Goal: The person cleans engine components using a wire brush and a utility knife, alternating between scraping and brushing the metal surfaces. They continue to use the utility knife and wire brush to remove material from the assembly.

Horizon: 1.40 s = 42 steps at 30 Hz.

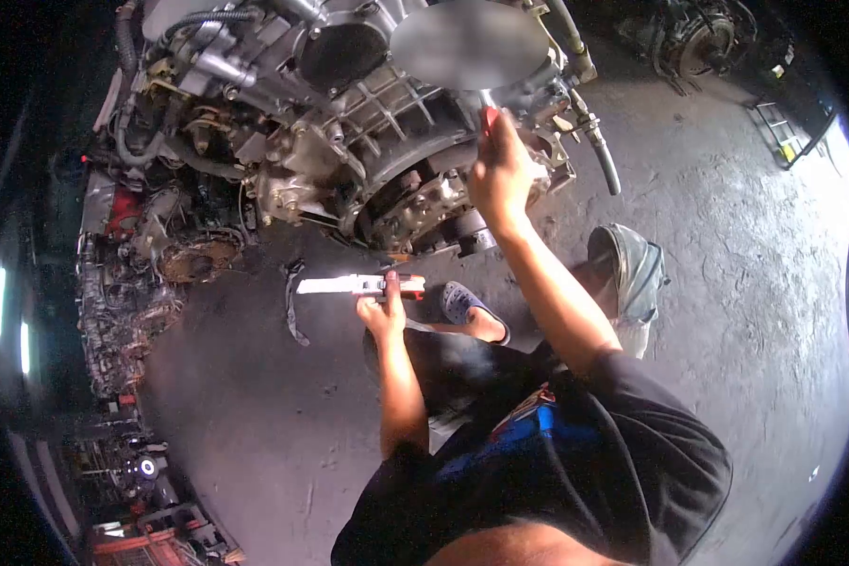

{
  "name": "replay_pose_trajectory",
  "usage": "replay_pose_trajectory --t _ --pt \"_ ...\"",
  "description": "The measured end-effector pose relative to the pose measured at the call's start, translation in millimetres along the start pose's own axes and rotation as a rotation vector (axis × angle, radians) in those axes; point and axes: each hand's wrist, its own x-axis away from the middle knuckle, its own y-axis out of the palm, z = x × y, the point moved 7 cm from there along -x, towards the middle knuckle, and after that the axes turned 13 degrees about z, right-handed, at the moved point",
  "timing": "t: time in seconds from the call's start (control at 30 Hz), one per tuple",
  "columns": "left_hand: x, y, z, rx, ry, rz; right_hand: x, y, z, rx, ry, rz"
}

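Observation:
My left hand [384, 316] is closed around a slim lamp [349, 286] with a glaring white bar and an orange end, held low over the floor in front of the engine [396, 113]. My right hand [500, 179] grips the red handle [490, 121] of a tool, raised against the engine's right side. A thin shaft runs up from that handle to a wide oval head [470, 45], whose surface is blurred. Behind this head, part of the engine is hidden. Its ribbed metal housing and round lower assembly show beside my right hand.
Engine parts [193, 255] are piled along the left. A dark strap [294, 302] lies on the floor near the lamp. A hose [606, 156] hangs at the engine's right. Another machine part [703, 47] stands at the back right. A cloth-draped object [632, 274] is beside my right forearm.

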Motion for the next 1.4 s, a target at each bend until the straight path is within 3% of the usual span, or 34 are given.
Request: replay_pose_trajectory --t 0.03,0.07,0.13,0.2,0.23,0.27,0.33,0.37,0.47,0.57,0.6,0.63,0.67,0.73,0.87,0.9,0.93,1.03,1.17,1.3,1.4 --pt "0.3 -3.0 -6.2 -0.026 -0.032 -0.01 -10.6 8.6 -8.1 -0.037 0.167 -0.151" --pt "0.9 -5.5 -12.1 -0.053 -0.063 -0.021 -18.2 17.5 -10.2 -0.046 0.196 -0.063" --pt "0.6 -7.5 -12.0 -0.071 -0.041 -0.008 -30.8 38.8 -5.3 0.021 0.245 -0.085" --pt "3.6 -12.7 0.2 -0.065 0.06 0.037 -31.5 38.5 -2.1 0.029 0.158 -0.025" --pt "4.2 -13.4 -3.4 0.013 0.019 0.023 -29.7 35.2 0.9 0.029 0.112 0.003" --pt "4.3 -16.7 -14.7 0.006 0.038 0.042 -22.2 28.9 15.4 -0.042 0.234 -0.045" --pt "-4.3 -11.6 -9.3 0.017 0.083 0.086 -17.5 23.7 0.1 -0.266 0.118 -0.025" --pt "1.3 -7.3 -19.2 0.158 -0.155 0.031 -19.7 27.2 10.3 -0.085 0.213 -0.106" --pt "-0.6 -0.3 -10.0 0.293 -0.208 -0.014 -39.3 45.7 -9.0 0.009 0.102 -0.082" --pt "6.5 -2.5 -12.6 0.341 -0.359 -0.084 -20.4 31.6 23.4 -0.067 0.174 -0.103" --pt "6.6 -4.0 -33.2 0.307 -0.288 -0.057 -13.2 31.3 35.1 -0.111 0.145 -0.113" --pt "5.1 -3.1 -23.8 0.348 -0.351 -0.008 -17.7 32.3 5.0 -0.393 -0.063 0.058" --pt "8.0 -4.4 -14.8 0.378 -0.426 0.033 -20.5 29.3 5.4 -0.108 -0.06 -0.065" --pt "0.7 -5.8 2.4 0.433 -0.309 0.008 -40.8 54.4 2.6 0.03 0.017 -0.175" --pt "7.3 -18.6 -18.3 0.442 -0.375 0.024 -17.6 33.5 19.8 0.004 0.049 -0.209" --pt "7.0 -12.7 -18.9 0.464 -0.413 0.042 -22.5 28.8 2.2 -0.04 -0.072 -0.134" --pt "5.5 -13.0 -21.3 0.396 -0.439 0.116 -29.1 31.7 -0.1 0.043 -0.037 -0.178" --pt "-0.7 -6.6 -18.5 0.437 -0.399 0.034 -35.3 55.3 -8.4 0.003 -0.078 -0.128" --pt "2.1 -8.5 -9.4 0.454 -0.431 0.086 -11.0 36.3 21.2 -0.145 -0.046 -0.12" --pt "1.7 0.0 1.2 0.466 -0.442 -0.003 -34.4 58.7 -16.5 0.008 -0.109 -0.119" --pt "4.6 -0.5 -7.5 0.517 -0.413 0.002 -11.9 37.4 10.2 -0.045 0.121 -0.233"
